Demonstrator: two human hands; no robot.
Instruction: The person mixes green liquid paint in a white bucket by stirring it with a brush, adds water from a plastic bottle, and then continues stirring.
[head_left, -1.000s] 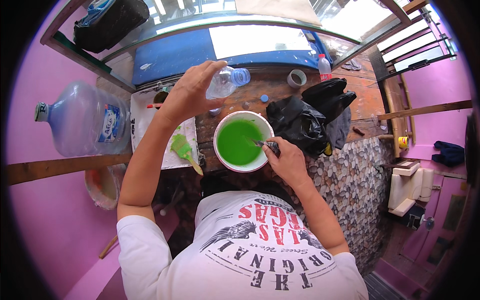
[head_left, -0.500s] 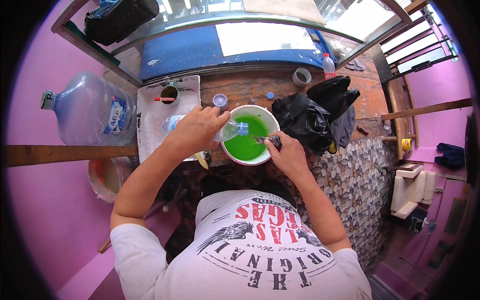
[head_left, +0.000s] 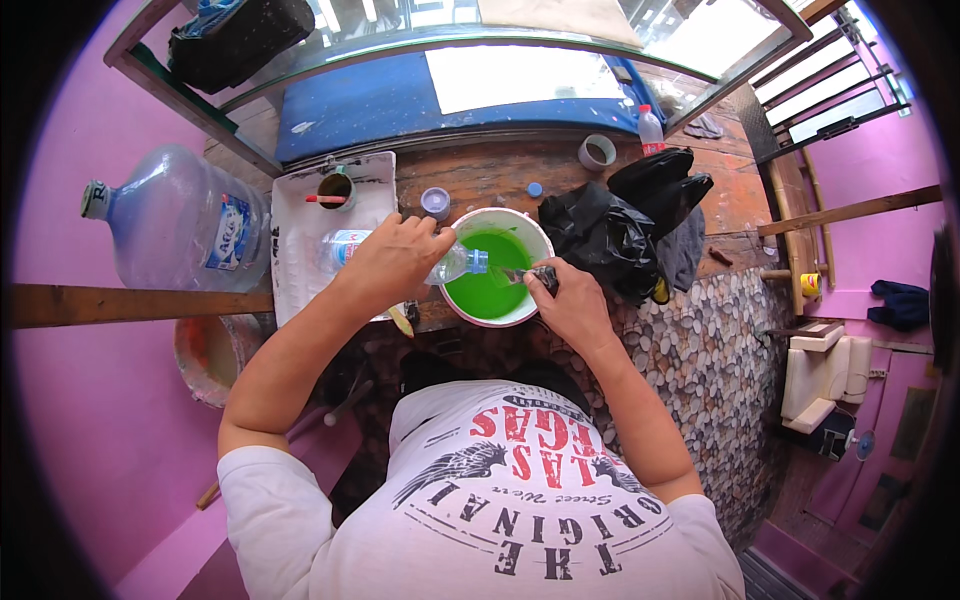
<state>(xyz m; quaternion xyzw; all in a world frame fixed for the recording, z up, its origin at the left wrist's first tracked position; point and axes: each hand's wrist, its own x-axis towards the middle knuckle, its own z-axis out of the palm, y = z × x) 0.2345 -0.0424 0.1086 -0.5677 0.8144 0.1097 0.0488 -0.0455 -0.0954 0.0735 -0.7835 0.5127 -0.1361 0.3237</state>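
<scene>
My left hand (head_left: 398, 250) is closed around a clear plastic bottle (head_left: 452, 264) lying nearly level, its blue-ringed mouth over the rim of a white bucket (head_left: 543, 232). Bright green paint (head_left: 485, 293) fills the bucket's lower part. In my right hand (head_left: 570, 300) is the dark handle of a scraper (head_left: 514, 276), whose metal blade reaches over the paint toward the bottle mouth. Whether water is running from the bottle cannot be made out. Left of the bucket, a white paint tray (head_left: 292, 225) carries a cup (head_left: 337, 188) with a red-handled brush across it.
Black plastic bags (head_left: 610, 235) lie right of the bucket on the wooden table (head_left: 480, 165). Behind it are a small purple-white container (head_left: 436, 203), a blue cap (head_left: 535, 189) and a cup (head_left: 597, 152). A large water jug (head_left: 165, 220) stands at left, above a stained bucket (head_left: 210, 360).
The view has shifted slightly. Both hands keep their grips, and the bottle and scraper stay almost where they were over the bucket.
</scene>
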